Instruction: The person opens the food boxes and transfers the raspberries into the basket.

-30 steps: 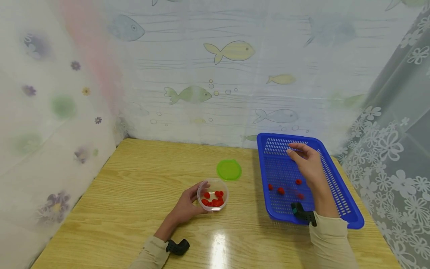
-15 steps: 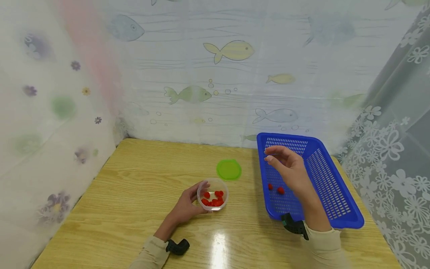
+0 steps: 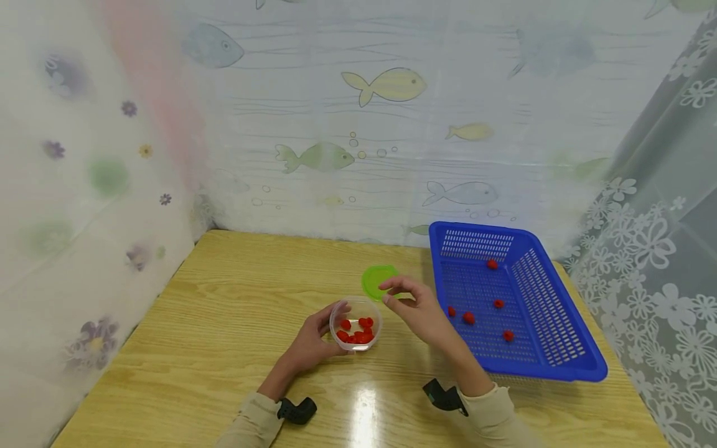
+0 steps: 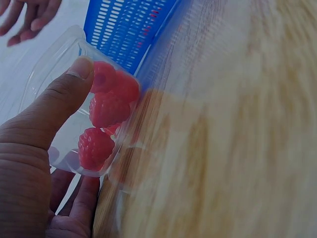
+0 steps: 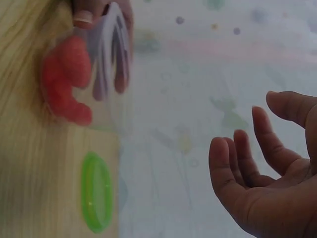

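In the head view, we see the right hand (image 3: 421, 315) has left the blue basket (image 3: 540, 311) and now hangs between it and the clear container (image 3: 357, 305), near the green lid (image 3: 374, 284). Five loose berries (image 3: 468, 318) show in the basket. The left hand (image 3: 311, 342) has stayed at the container, upright on the table (image 3: 263, 274), and the red berries (image 3: 361, 338) inside lie just as they did. We judge the work partway along, since each vessel holds some, with the right hand back beside the container.

In the left wrist view, we find the thumb and fingers curled around the container's clear wall, holding it, with the berries low inside. The other hand's fingers show well apart from it.

In the right wrist view, we see that hand's fingers loosely bent, thumb held away, nothing between them. The container is blurred here, so we cannot fairly count its berries.
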`<action>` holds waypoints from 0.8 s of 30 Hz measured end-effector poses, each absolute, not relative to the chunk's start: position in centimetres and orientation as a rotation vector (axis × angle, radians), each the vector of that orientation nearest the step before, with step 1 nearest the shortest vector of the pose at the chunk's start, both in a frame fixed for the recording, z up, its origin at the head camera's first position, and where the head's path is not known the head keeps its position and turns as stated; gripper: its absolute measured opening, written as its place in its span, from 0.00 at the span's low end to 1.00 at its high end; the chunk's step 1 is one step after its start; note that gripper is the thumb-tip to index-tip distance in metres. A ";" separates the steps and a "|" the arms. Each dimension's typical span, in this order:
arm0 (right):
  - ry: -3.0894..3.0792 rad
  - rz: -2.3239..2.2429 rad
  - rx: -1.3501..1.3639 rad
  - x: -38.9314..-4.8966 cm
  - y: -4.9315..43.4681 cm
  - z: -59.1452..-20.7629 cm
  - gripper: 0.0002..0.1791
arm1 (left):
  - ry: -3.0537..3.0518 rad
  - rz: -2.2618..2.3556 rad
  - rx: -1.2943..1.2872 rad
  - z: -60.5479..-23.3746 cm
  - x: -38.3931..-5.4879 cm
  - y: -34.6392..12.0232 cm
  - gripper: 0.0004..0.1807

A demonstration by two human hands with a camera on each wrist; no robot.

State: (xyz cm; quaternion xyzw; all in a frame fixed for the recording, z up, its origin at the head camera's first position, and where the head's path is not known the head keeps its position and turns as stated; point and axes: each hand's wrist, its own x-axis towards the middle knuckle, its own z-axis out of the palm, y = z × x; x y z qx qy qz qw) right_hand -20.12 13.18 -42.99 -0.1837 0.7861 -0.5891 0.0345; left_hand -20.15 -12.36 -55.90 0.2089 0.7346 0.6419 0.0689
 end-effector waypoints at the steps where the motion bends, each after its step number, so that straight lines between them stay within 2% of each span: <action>1: 2.423 -1.803 -0.553 -20.2 12.8 -43.5 0.12 | 2.213 1.932 0.629 -55.9 -20.2 -12.4 0.52; 13: 2.521 -1.651 -0.445 -20.5 10.5 -48.7 0.07 | 2.221 1.922 0.651 -56.0 -20.1 -12.4 0.51; 24: 2.557 -1.343 -0.621 -20.3 10.4 -48.9 0.02 | 2.229 1.918 0.651 -55.9 -20.1 -12.4 0.52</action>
